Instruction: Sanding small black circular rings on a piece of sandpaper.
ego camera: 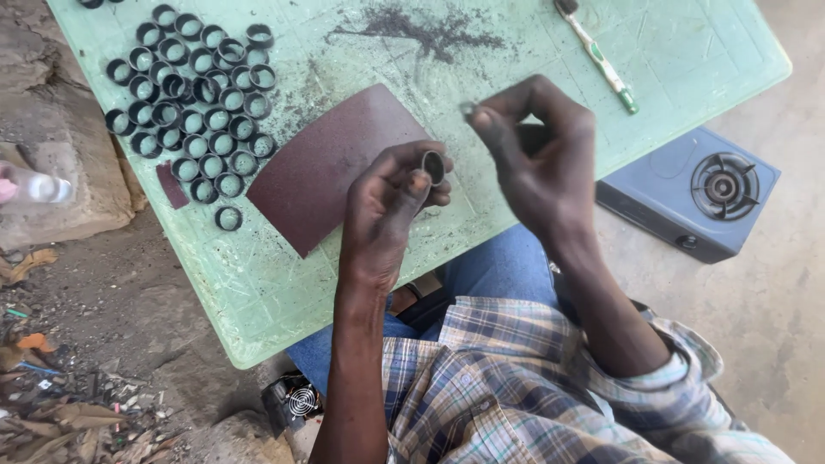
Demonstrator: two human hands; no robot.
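Above the scratched green board (pixel 258 283), your right hand (pixel 537 159) pinches something small at its fingertips — too blurred to name — while your left hand (pixel 387 210) grips a dark metal ring (pixel 433 166) between thumb and fingers, just over the curled maroon sandpaper sheet (pixel 326 167). Matching rings (pixel 193 103) cluster at the board's far-left corner — a few are cut off at the top edge.

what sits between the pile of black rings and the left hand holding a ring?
Head view: the dark reddish-brown sandpaper sheet lies on the green board, between the ring pile and the left hand.
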